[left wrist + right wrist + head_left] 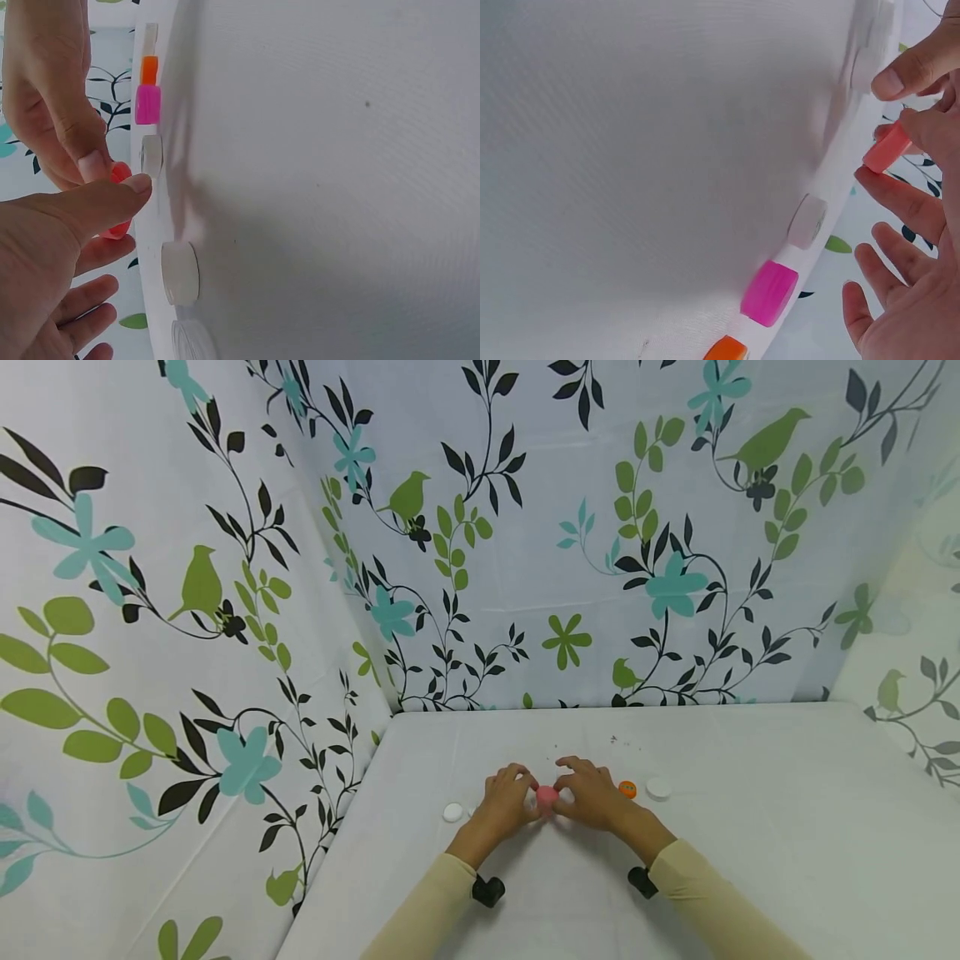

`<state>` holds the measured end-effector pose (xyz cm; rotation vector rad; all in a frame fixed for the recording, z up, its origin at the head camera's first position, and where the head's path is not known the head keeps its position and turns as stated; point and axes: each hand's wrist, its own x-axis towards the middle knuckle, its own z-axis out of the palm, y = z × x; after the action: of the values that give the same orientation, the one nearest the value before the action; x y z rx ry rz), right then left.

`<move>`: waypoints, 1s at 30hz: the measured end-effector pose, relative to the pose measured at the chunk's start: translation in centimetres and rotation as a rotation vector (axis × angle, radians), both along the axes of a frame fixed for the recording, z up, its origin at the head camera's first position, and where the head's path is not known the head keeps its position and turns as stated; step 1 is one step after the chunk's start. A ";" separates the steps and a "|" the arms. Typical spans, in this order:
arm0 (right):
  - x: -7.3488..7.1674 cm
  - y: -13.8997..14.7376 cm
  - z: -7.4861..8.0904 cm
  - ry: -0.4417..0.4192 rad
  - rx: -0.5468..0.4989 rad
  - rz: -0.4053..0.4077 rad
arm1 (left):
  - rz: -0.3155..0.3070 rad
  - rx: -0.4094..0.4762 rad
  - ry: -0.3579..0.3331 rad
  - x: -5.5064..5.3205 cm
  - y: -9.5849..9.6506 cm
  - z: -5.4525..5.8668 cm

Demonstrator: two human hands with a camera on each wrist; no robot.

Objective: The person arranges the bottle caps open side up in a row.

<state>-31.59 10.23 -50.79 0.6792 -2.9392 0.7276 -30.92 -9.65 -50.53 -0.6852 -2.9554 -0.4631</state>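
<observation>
A coral-red round cap (547,799) is held up between the two hands, over the white table. My left hand (508,800) pinches it from the left, its thumb across the near side of the cap (120,174) and the forefinger below. From the other side my right hand (588,795) pinches the same cap (887,148) between thumb and forefinger. The other fingers of the right hand (911,292) spread loosely away. Part of the cap's rim is hidden by the fingers.
On the white table (750,827) stand an orange cap (627,789) and a white cap (657,788) right of the hands. Another white cap (452,812) lies to the left. A magenta cap (769,293) stands between white and orange ones. Patterned curtains (525,568) rise behind.
</observation>
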 end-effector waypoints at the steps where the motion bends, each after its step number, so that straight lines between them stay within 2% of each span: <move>1: 0.0 0.0 0.0 -0.005 -0.007 -0.003 | -0.003 0.007 0.003 0.0 0.0 0.0; 15: 0.5 -0.4 -0.6 -0.059 -0.024 -0.013 | 0.010 0.040 0.034 0.3 0.6 -0.7; 25: 0.8 0.0 -0.2 0.026 -0.040 0.007 | 0.003 0.032 0.032 0.2 0.7 -0.5; 30: 0.9 0.4 -0.1 0.030 -0.015 0.035 | -0.003 0.036 0.004 0.2 0.8 -0.1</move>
<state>-30.73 10.61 -50.91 0.7348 -2.8983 0.7353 -30.68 -8.83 -50.67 -0.6868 -2.9353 -0.5132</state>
